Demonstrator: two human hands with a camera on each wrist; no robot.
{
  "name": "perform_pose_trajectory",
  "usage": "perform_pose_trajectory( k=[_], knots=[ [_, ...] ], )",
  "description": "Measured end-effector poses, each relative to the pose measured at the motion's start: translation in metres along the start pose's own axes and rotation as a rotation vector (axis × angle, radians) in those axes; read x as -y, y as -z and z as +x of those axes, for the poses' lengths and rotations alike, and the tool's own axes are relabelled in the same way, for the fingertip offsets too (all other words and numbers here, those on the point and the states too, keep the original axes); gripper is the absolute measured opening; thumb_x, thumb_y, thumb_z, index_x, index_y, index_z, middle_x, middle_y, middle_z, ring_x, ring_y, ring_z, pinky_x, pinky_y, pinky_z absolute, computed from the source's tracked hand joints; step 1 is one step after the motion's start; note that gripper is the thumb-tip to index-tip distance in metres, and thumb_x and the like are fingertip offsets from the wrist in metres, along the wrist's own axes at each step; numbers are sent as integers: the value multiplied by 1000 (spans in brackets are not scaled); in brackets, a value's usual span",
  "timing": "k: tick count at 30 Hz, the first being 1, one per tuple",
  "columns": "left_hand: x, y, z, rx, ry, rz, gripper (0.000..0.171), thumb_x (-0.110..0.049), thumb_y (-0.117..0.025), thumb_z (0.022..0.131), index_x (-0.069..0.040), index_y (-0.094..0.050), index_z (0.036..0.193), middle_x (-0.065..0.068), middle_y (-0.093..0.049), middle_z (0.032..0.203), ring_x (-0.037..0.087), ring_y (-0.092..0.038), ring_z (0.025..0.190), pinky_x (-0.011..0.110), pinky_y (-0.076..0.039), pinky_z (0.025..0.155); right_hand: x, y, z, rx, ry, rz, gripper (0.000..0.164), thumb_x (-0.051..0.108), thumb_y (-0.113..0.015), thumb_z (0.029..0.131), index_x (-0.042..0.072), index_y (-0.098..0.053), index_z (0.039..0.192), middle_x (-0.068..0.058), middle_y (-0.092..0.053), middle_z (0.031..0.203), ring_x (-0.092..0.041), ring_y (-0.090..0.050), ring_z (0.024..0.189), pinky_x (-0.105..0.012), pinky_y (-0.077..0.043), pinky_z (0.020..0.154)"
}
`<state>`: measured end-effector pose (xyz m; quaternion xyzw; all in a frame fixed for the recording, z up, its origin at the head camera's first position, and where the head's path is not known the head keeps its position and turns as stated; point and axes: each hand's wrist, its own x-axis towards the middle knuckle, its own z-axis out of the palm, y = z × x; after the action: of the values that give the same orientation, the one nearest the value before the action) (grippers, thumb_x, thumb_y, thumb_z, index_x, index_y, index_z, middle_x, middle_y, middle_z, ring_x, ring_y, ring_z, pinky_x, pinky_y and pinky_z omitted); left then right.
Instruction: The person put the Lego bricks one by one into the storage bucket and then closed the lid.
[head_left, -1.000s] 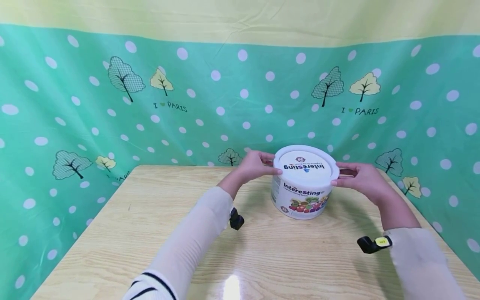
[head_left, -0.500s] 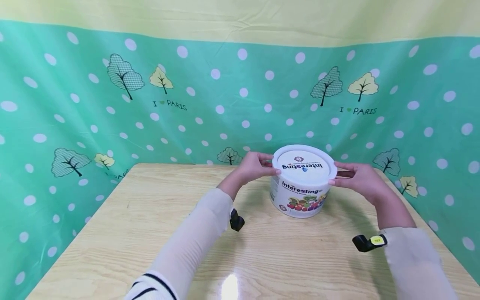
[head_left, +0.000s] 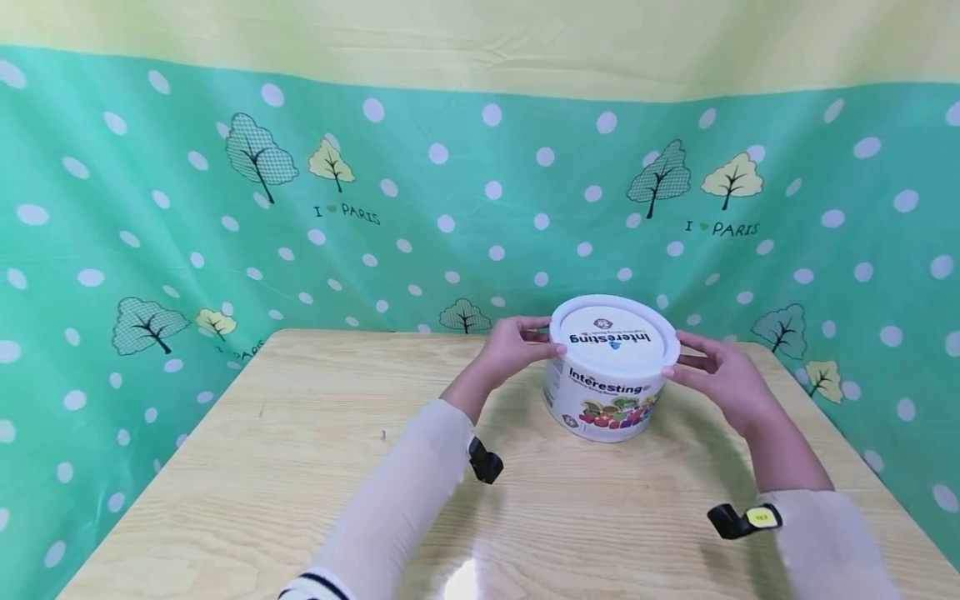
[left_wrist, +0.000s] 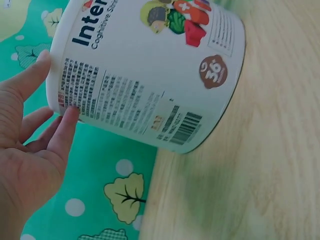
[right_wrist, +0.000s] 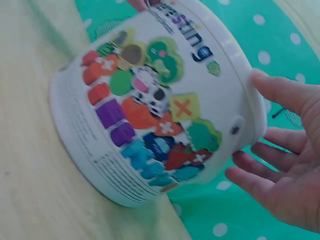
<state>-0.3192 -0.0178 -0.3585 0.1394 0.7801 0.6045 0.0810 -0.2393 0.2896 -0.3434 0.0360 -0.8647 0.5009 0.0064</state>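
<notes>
A round white tub (head_left: 603, 408) printed with colourful beads and the word "Interesting" stands upright toward the back right of the table. Its white lid (head_left: 613, 337) sits on top, with no gap showing in the head view. On one side my left hand (head_left: 510, 354) grips the lid's edge, thumb at the front and fingers farther back. My right hand (head_left: 723, 379) holds the opposite edge, its thumb on the rim. From the right wrist, several fingers (right_wrist: 285, 145) show beneath the rim; a barcode label (left_wrist: 186, 128) faces the left wrist camera.
The tub rests on a light wooden table (head_left: 315, 500). Behind and beside it hangs a green dotted curtain (head_left: 405, 192) with tree prints. A tiny pinkish speck (head_left: 383, 434) shows on the tabletop left of the tub. Both wrists carry small black cameras (head_left: 486, 461).
The head view has shifted slightly. Both wrists sit a little lower, and the right hand's fingers look more spread along the lid's edge. The tub and lid stay in place.
</notes>
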Motion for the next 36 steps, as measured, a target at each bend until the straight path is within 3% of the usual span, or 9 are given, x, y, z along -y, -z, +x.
perform_pose_trajectory(
  k=[4, 9, 13, 17, 22, 24, 30, 36],
  knots=[
    [4, 1, -7, -40, -43, -33, 58, -24, -85, 76, -14, -64, 129, 1, -66, 116, 19, -63, 109, 30, -55, 85, 0, -6, -8, -83, 18, 0, 86, 42, -72, 87, 7, -29, 153, -21, -34, 151, -42, -38, 134, -55, -39, 103],
    [12, 6, -21, -41, -96, -53, 58, -21, -84, 78, -15, -62, 131, 3, -61, 129, 24, -58, 117, 31, -55, 86, -6, -7, -19, -152, 57, -9, 78, 39, -69, 90, 9, -32, 152, -21, -32, 152, -45, -42, 130, -26, -52, 89],
    [22, 11, -35, -31, -125, -75, 55, -17, -83, 79, -14, -62, 130, 7, -60, 128, 31, -57, 119, 31, -55, 86, -13, -8, -28, -179, 118, -29, 73, 32, -70, 91, 8, -35, 151, -24, -37, 147, -48, -47, 124, -12, -49, 80],
    [31, 18, -50, -44, -161, -83, 55, -14, -83, 79, -11, -62, 129, 8, -59, 127, 34, -58, 116, 31, -55, 85, -17, -8, -36, -196, 180, -86, 69, 28, -70, 91, 8, -39, 149, -20, -40, 144, -39, -51, 121, -8, -47, 80],
    [38, 31, -72, -89, -180, -95, 53, -11, -82, 79, -10, -63, 128, 8, -58, 128, 30, -63, 108, 31, -56, 83, -21, -8, -44, -205, 259, -105, 62, 20, -71, 91, 5, -44, 145, -13, -41, 141, -3, -49, 116, -6, -44, 83],
    [39, 36, -80, -111, -188, -114, 52, -10, -82, 79, -9, -63, 128, 8, -56, 130, 31, -63, 107, 32, -56, 83, -22, -8, -48, -207, 282, -97, 59, 17, -70, 92, 4, -46, 143, -10, -42, 139, 5, -45, 113, -6, -44, 84],
    [43, 52, -101, -151, -217, -149, 50, -4, -81, 78, -4, -64, 125, 7, -54, 132, 33, -57, 114, 33, -55, 86, -25, -7, -55, -206, 316, -60, 54, 10, -67, 93, 1, -47, 142, 0, -43, 138, 6, -45, 115, -7, -45, 84],
    [47, 74, -123, -193, -263, -83, 51, -3, -83, 75, -2, -65, 123, 8, -54, 131, 29, -53, 116, 36, -53, 92, -29, -6, -61, -183, 338, -73, 50, 8, -63, 95, 0, -46, 142, 3, -42, 139, 9, -44, 115, -6, -45, 83]
  ],
)
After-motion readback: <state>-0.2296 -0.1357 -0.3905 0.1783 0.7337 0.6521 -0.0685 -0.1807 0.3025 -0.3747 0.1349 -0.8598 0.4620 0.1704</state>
